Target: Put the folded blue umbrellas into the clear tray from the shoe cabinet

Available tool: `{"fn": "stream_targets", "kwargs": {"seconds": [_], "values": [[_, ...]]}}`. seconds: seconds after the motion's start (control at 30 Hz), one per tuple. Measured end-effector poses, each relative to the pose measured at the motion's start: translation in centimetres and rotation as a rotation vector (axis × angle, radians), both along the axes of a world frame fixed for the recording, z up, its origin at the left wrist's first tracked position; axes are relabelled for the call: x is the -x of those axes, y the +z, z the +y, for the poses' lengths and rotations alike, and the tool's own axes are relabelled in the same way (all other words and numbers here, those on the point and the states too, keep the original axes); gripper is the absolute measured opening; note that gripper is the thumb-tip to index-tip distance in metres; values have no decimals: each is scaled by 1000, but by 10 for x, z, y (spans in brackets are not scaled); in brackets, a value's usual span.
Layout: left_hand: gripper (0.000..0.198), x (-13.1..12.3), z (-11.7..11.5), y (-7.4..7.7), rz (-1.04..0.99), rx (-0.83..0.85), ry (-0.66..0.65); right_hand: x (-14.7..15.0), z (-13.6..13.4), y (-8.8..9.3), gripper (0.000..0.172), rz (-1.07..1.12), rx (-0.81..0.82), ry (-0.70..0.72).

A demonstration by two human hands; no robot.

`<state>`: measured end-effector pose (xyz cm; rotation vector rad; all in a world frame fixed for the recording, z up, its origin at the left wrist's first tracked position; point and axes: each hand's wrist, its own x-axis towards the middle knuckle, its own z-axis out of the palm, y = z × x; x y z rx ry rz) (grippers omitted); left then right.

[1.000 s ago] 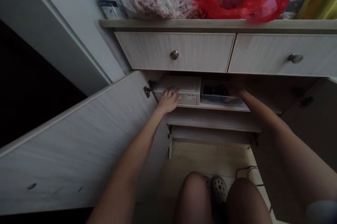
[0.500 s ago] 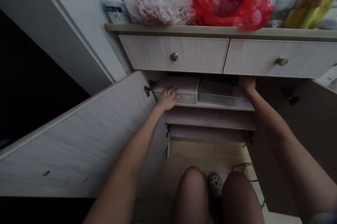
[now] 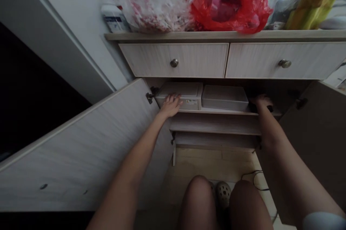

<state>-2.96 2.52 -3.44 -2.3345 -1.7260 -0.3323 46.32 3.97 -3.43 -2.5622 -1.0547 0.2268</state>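
My left hand (image 3: 171, 105) lies with fingers spread against the front of a white storage box (image 3: 193, 104) with a small label, on the cabinet's upper shelf. A translucent plastic box (image 3: 225, 97) stands beside it. To the right of that box, my right hand (image 3: 261, 102) is closed around a dark object (image 3: 269, 108) in the shadow on the same shelf. Most of this object is hidden, and its kind cannot be made out.
Two cabinet doors, left (image 3: 102, 150) and right (image 3: 305, 147), stand open. Above are two closed drawers (image 3: 173, 55). A red plastic bag (image 3: 229, 3), a clear bag (image 3: 156, 10) and a bottle (image 3: 115, 19) crowd the top. A cable (image 3: 255, 179) lies on the floor.
My right hand has come from the back of the shelf, forward and down to the right of the translucent box, with the dark object. My left hand stays on the white box.
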Motion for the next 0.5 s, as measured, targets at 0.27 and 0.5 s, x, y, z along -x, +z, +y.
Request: {"fn": "stream_targets", "kwargs": {"seconds": [0.27, 0.5], "values": [[64, -3, -3, 7, -10, 60, 14, 47, -38, 7, 44, -452, -279, 782], [66, -12, -3, 24, 3, 204, 61, 66, -61, 6, 39, -546, -103, 952]]}}
